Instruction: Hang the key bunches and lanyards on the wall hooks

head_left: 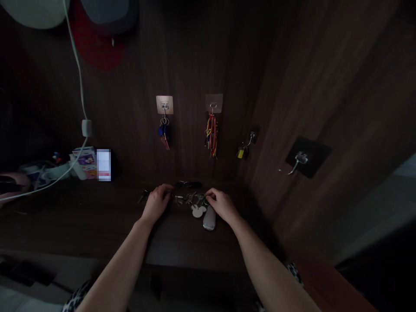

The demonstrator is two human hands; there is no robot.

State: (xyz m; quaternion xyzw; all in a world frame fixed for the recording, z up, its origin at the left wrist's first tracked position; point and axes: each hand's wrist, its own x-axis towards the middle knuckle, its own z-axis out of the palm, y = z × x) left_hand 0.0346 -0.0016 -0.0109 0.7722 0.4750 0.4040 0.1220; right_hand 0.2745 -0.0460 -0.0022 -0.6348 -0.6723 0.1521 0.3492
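Observation:
On the dark wooden shelf (175, 242), my right hand (222, 206) pinches the ring end of a bunch of keys (195, 199). A grey key fob (209, 219) lies beneath its fingertips, beside a white mouse-head-shaped charm (197, 211). My left hand (157, 203) has its fingers curled in at the left of the bunch, next to small metal pieces (178, 198). Whatever lies between those fingers is hidden. A loose key (143, 196) pokes out left of that hand. Behind the bunch, against the wall, rests a dark slim object (188, 184).
Adhesive hooks on the back panel carry blue-tagged keys (164, 132) and keys with colourful cords (211, 134). Yellow-tagged keys (241, 152) hang near the corner; a bare hook (297, 160) is on the right wall. A white cable (78, 65) runs down past small boxes (85, 162) at left.

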